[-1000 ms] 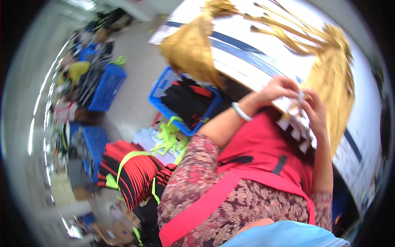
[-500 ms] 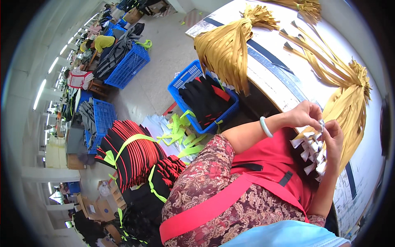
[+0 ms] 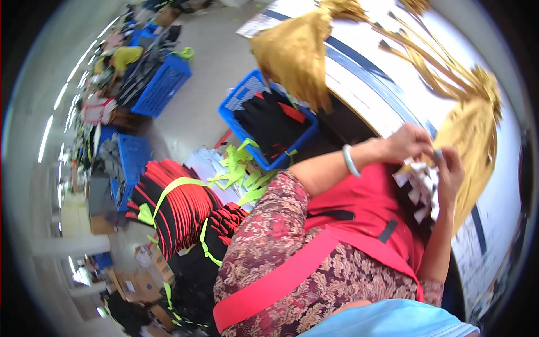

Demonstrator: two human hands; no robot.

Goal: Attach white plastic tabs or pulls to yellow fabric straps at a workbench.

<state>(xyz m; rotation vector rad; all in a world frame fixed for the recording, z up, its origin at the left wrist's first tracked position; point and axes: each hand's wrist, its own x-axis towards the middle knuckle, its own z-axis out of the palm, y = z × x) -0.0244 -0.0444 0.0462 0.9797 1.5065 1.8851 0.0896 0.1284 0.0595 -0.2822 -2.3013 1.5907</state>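
My left hand [image 3: 409,142], with a pale bangle on its wrist, is closed with curled fingers; motion blur hides what they grip. Just right of it, my right hand [image 3: 451,171] pinches a small whitish piece [image 3: 438,155] at its fingertips. Below and between the hands hangs a cluster of white folded tabs [image 3: 420,188] against my red apron [image 3: 365,194]. Behind my right hand, a bundle of gold fabric strips [image 3: 474,132] lies on the white table [image 3: 497,194], gathered at its far end.
Another gold bundle [image 3: 292,53] droops over the table edge, near loose gold strips [image 3: 418,53]. A blue basket [image 3: 227,112] of black and red pieces stands on the floor. Left of me are a stack of red-edged black pieces [image 3: 179,208] and neon-yellow strips [image 3: 238,168].
The whole view has shifted and blurred, with surroundings sliding left and up. My hands have drawn slightly apart at the fingertips, above the white tabs.
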